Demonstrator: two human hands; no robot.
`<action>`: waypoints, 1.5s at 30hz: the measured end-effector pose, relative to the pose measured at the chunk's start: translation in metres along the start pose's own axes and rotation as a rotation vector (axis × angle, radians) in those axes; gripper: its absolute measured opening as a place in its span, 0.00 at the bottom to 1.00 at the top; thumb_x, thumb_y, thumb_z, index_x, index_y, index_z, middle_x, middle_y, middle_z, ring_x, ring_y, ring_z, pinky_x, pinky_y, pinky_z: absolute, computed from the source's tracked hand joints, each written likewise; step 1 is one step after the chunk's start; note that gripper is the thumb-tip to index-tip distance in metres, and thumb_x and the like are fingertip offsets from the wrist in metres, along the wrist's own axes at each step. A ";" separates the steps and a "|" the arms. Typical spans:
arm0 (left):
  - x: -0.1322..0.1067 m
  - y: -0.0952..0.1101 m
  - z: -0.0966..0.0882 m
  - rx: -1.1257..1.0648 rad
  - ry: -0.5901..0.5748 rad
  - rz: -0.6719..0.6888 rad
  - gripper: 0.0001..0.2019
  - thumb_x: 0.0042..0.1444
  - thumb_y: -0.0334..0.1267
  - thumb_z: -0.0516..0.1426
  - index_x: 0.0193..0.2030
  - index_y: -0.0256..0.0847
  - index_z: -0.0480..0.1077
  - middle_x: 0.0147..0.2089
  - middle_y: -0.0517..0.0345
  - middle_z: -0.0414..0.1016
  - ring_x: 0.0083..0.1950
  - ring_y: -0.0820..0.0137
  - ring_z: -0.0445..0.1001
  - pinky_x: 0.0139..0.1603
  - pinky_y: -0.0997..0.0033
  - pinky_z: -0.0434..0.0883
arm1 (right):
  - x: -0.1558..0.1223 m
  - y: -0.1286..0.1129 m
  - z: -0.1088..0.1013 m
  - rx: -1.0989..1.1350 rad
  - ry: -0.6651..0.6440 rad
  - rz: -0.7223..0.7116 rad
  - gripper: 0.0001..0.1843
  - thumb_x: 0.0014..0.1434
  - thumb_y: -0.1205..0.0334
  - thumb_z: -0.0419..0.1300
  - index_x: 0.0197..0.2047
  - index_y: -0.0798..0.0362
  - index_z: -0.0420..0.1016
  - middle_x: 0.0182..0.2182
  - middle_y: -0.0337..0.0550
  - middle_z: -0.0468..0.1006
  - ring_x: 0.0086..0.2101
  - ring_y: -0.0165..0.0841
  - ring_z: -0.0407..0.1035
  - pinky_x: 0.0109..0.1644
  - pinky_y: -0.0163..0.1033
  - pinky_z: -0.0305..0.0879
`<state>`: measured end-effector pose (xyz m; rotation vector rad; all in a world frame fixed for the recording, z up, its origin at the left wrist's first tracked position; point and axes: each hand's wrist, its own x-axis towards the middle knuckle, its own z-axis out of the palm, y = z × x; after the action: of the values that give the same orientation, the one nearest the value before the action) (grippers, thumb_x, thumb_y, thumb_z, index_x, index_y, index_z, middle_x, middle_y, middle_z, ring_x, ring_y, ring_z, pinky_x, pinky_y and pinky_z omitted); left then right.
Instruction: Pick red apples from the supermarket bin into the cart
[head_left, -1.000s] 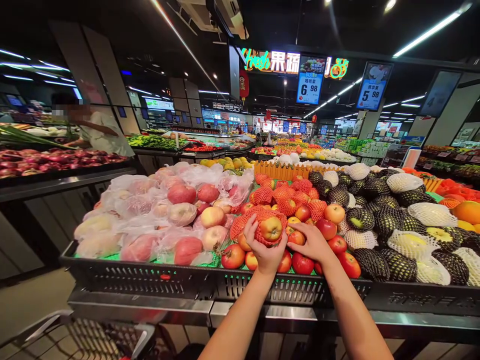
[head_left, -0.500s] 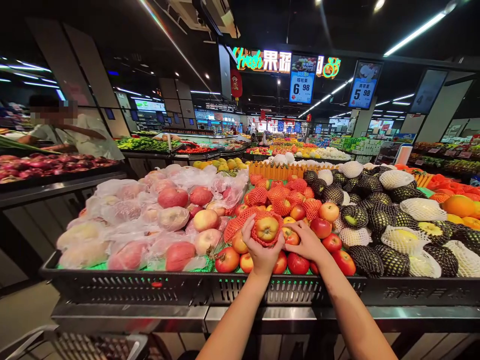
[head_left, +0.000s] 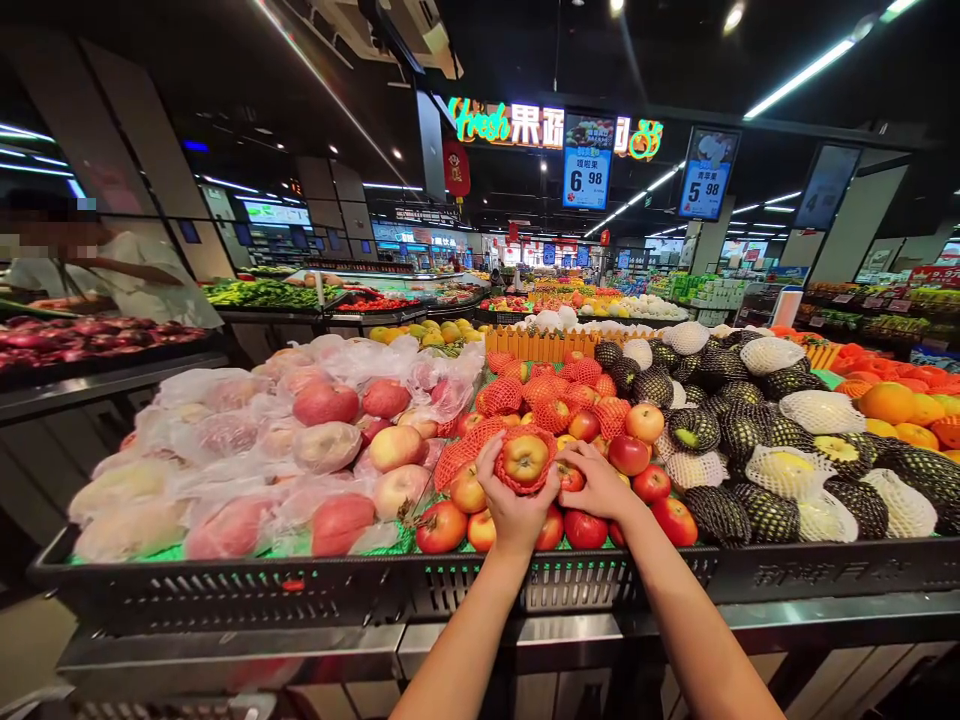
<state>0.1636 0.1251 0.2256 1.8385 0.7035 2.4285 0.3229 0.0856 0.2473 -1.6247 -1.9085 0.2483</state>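
My left hand (head_left: 510, 510) holds a yellow-red apple (head_left: 524, 457) wrapped in an orange foam net, lifted just above the pile of loose red apples (head_left: 651, 485). My right hand (head_left: 600, 485) rests beside it on the pile, its fingers touching the net's right edge and a red apple (head_left: 570, 478) under them. More net-wrapped apples (head_left: 551, 400) lie behind. Both forearms reach over the black crate rim (head_left: 375, 585).
Bagged pink apples (head_left: 322, 445) fill the left of the display. Fruit in black and white foam nets (head_left: 757, 450) fills the right, with oranges (head_left: 889, 402) beyond. A person (head_left: 127, 275) stands at a stall at far left. Price signs (head_left: 586, 165) hang overhead.
The view has drifted right, so the display sits further left in frame. Both hands keep their hold around the netted apple; my right hand has closed in slightly on the net.
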 end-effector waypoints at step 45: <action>-0.016 -0.012 0.007 0.028 -0.515 -0.140 0.26 0.60 0.29 0.54 0.66 0.41 0.59 0.56 0.41 0.76 0.44 0.59 0.82 0.43 0.58 0.81 | -0.009 0.013 -0.003 0.345 0.645 -0.149 0.38 0.52 0.48 0.74 0.61 0.53 0.68 0.57 0.44 0.69 0.57 0.32 0.67 0.65 0.39 0.67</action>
<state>0.1719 0.1337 0.2084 2.2025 0.7835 1.7512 0.3361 0.0789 0.2402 -1.1424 -1.3872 -0.0159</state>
